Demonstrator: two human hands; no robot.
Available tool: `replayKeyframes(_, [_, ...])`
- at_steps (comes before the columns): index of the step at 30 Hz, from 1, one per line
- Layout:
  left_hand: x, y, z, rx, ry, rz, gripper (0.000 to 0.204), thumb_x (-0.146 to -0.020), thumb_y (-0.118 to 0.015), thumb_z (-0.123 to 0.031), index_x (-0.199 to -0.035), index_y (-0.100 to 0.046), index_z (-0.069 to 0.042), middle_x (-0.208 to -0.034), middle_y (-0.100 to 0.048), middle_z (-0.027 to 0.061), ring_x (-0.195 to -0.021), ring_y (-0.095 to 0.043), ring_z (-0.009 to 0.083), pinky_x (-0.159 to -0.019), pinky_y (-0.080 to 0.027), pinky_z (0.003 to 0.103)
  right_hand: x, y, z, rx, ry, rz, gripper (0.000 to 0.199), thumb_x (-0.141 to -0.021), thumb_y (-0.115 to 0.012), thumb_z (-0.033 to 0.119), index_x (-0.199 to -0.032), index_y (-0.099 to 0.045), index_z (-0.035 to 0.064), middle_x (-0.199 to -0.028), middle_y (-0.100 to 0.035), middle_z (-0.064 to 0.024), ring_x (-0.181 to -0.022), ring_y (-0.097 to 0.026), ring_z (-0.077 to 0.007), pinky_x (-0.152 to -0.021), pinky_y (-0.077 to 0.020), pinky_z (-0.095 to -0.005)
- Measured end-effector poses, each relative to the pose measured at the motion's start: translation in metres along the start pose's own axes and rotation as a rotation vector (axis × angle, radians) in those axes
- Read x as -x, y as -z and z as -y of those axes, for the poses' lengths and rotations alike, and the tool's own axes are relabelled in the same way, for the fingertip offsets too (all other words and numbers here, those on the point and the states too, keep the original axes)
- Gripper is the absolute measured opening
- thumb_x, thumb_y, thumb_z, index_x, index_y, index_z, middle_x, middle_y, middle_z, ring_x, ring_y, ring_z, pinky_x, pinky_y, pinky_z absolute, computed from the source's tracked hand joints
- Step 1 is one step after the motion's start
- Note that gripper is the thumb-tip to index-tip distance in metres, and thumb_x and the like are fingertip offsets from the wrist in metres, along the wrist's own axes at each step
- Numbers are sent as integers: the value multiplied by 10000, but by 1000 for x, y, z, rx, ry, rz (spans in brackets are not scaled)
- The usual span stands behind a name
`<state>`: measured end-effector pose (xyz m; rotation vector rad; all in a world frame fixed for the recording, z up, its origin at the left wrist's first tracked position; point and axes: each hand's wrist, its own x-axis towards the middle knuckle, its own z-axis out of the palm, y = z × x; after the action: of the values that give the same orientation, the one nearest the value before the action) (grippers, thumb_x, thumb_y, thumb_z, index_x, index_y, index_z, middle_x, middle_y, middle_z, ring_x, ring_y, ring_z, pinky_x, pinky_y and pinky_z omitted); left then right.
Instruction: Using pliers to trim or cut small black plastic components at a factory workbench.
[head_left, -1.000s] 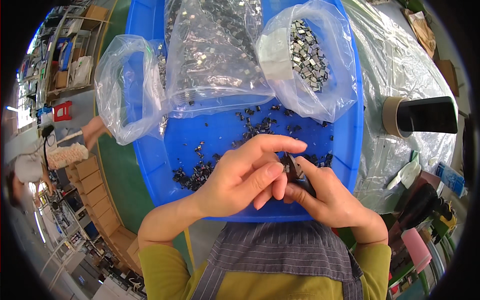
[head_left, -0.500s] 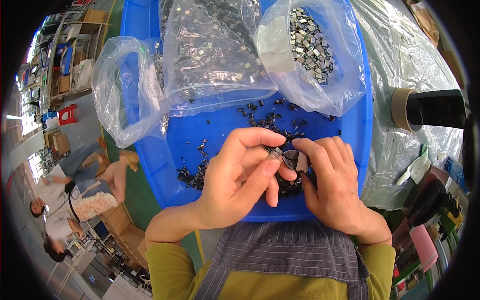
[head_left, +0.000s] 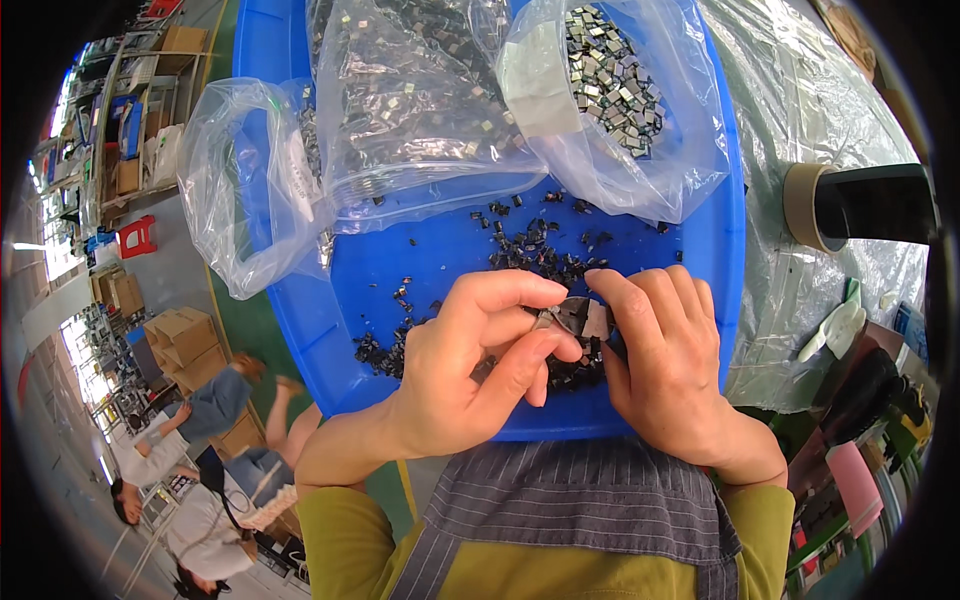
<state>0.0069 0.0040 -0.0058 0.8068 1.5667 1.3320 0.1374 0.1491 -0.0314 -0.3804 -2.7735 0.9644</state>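
Above a blue plastic tub (head_left: 350, 265), my two hands meet over loose black bits. My left hand (head_left: 450, 365) is closed, thumb and fingers pinching a small metallic piece (head_left: 546, 318). In my closed right hand (head_left: 665, 350) is a dark piece with a pale grey face (head_left: 597, 321), its exact kind unclear. The two pieces sit close together, and fingers partly hide where they meet. Small black scraps (head_left: 535, 248) lie beyond my hands, with another heap (head_left: 380, 357) to the left. An open clear bag (head_left: 690, 150) holds many small square metallic parts (head_left: 612, 85).
A large clear bag (head_left: 410, 150) of similar parts fills the tub's far middle, beside another open bag (head_left: 200, 200). On plastic sheeting at right are a tape roll (head_left: 803, 207), a black object (head_left: 880, 203) and a whitish glove-like item (head_left: 833, 330). Two people (head_left: 200, 530) are at left.
My hands stay nearly in place, still pinching. The dark piece in my right hand has turned slightly and shows more of its pale face. The people at left have shifted position.
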Motion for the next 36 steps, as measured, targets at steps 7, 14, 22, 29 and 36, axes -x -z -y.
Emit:
replayKeyframes(7, [1, 2, 1, -72, -28, 0, 268, -959, -443, 1, -1215, -363, 12, -895, -665, 219, -599, -610, 112, -507, -411, 180, 0, 4, 1, -28, -18, 64, 585, -577, -686, -38, -1133, -528, 47, -874, -499, -103, -789, -488, -294, -679, -358, -391])
replayKeyframes(14, [0, 2, 0, -70, -11, 19, 281, -951, -441, 22, -1220, -356, 25, -887, -656, 233, -607, -610, 123, -531, -448, 195, 1, 2, 0, -3, -18, 70, 583, -575, -687, -37, -1129, -527, 47, -868, -492, -108, -783, -484, -298, -675, -357, -390])
replayKeyframes(22, [1, 2, 2, -82, -37, 20, 278, -945, -453, 27, -1205, -356, 40, -894, -654, 243, -610, -613, 136, -583, -502, 227, 2, -4, 0, -28, 8, 6, 352, -664, -613, 16, -1010, -554, 43, -754, -429, -74, -689, -451, -243, -610, -342, -368])
replayKeyframes(29, [0, 2, -7, 30, 39, 11, 254, -950, -455, -4, -1187, -368, 29, -890, -662, 222, -597, -628, 138, -526, -466, 197, 3, 0, 4, -207, -41, 109, 367, -683, -613, -32, -1033, -529, 38, -794, -492, -102, -735, -505, -293, -649, -398, -389])
replayKeyframes(36, [-3, 6, -11, 150, 160, 6, 255, -968, -452, -78, -1190, -378, 21, -856, -672, 196, -578, -631, 133, -487, -423, 183, 0, 5, 2, -551, -153, 272, 339, -758, -674, 32, -1059, -520, 52, -868, -544, -122, -802, -551, -319, -704, -438, -404])
